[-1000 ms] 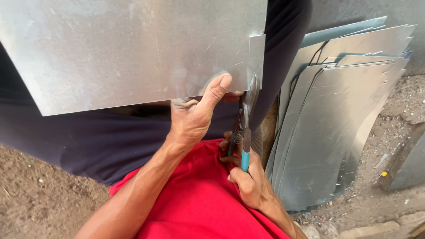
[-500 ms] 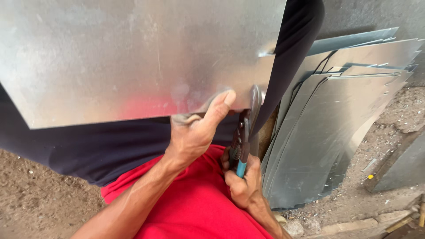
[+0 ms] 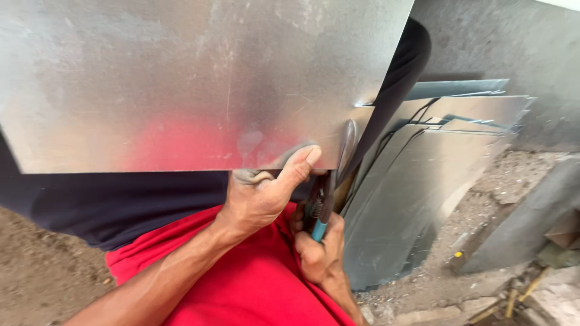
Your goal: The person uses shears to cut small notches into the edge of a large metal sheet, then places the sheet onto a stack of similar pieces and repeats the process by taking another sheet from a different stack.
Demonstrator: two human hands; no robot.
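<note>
I see bare ground (image 3: 36, 265) at the lower left, brown, dry and crumbly, lit by soft daylight with no hard shadows. At the upper right a grey concrete wall (image 3: 483, 42) rises, rough and stained, and against it leans a stack of metal sheets (image 3: 435, 157), pale grey, their upper corners fanned out one behind another. Below them the ground (image 3: 483, 181) turns to gravel and small rubble, lighter in colour. A grey concrete block (image 3: 525, 211) lies slanted at the right edge, and near the lower right corner I make out scraps of wood (image 3: 513, 299) among the stones and dust.
</note>
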